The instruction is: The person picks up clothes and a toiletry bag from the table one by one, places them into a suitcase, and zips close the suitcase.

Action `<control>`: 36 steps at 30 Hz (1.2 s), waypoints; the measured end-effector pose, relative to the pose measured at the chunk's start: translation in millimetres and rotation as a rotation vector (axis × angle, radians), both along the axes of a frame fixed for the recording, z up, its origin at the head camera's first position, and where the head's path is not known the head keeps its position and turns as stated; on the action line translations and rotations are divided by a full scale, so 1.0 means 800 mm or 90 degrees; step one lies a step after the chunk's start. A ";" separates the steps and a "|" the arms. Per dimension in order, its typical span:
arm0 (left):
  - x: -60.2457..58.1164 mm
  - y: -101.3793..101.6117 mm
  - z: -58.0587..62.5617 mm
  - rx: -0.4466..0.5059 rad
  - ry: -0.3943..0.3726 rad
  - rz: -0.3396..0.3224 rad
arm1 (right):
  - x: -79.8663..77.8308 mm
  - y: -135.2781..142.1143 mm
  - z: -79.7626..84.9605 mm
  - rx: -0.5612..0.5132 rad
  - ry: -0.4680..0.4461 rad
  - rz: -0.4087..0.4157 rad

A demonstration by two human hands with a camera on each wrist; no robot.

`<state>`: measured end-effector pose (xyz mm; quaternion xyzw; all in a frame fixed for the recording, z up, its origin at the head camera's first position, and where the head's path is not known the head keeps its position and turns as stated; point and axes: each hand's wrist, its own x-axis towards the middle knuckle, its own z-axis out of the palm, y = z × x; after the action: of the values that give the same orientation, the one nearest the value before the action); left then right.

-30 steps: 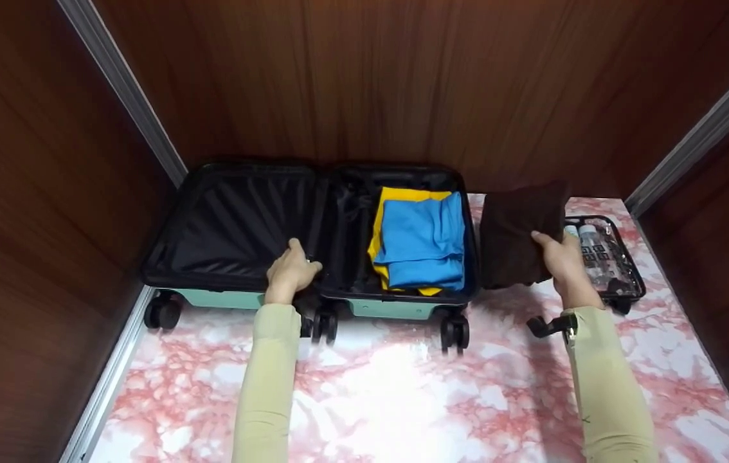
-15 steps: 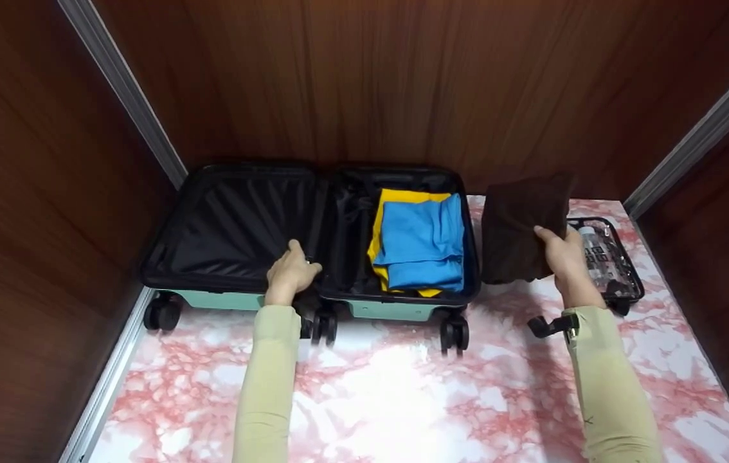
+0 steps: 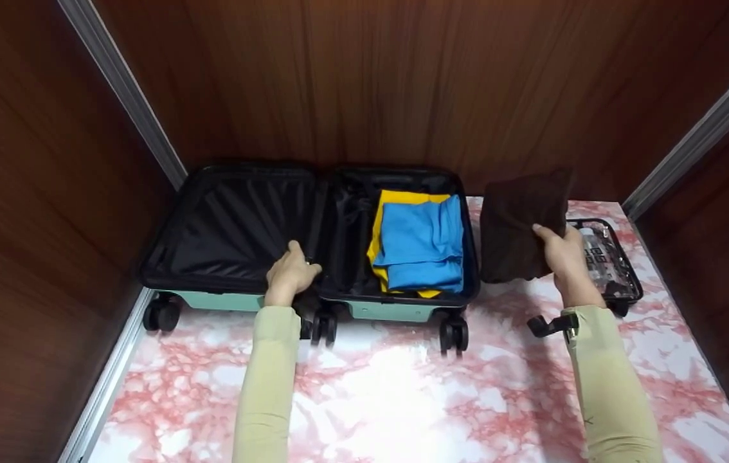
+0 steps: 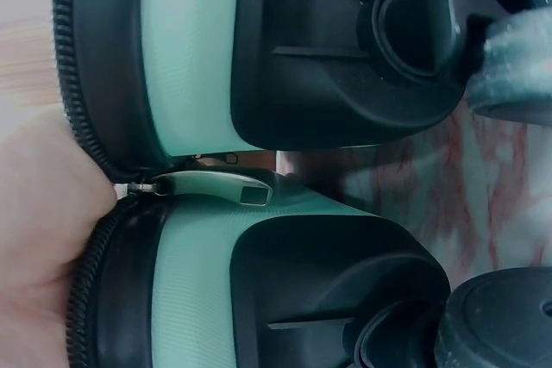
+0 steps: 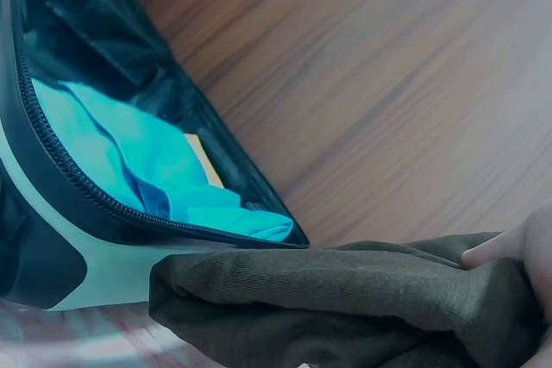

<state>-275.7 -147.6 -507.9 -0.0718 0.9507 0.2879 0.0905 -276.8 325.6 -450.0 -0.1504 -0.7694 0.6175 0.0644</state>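
Observation:
My right hand pinches a folded dark brown garment by its right side, thumb on top. It hangs just outside the right edge of the open suitcase; in the right wrist view its thick folded layers show below the zipped rim. My left hand rests on the front rim near the middle seam, fingers reaching over into the black-lined left half. Inside the right half lies a folded blue garment on top of a yellow one. The left wrist view shows a zipper pull beside that hand.
To the right on the marbled floor stands a small clear-topped case holding a bottle, partly behind my right hand. Black wheels stick out from the suitcase's front. Brown wood panels enclose the back and both sides.
My right hand has lifted the brown garment slightly, and its far corner sits higher. It covers a little more of the small case. My left hand stays in place.

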 end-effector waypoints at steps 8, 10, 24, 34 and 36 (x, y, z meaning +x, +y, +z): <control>-0.001 0.001 0.001 0.006 -0.007 0.001 | -0.003 -0.002 0.000 -0.014 0.006 0.009; -0.001 0.001 0.000 0.005 -0.008 0.002 | -0.003 -0.002 0.000 -0.026 0.006 0.009; -0.001 0.001 0.003 0.000 -0.005 0.006 | -0.002 -0.004 0.006 -0.076 0.021 -0.004; -0.002 0.000 0.001 0.000 -0.009 0.003 | -0.001 -0.009 0.011 -0.096 0.037 0.005; -0.002 0.000 0.002 -0.002 -0.008 0.004 | -0.001 -0.010 0.012 -0.107 0.041 0.004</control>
<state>-277.0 -147.3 -506.3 -0.0767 0.9503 0.2860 0.0956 -277.4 317.2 -440.4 -0.1328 -0.7127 0.6848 0.0739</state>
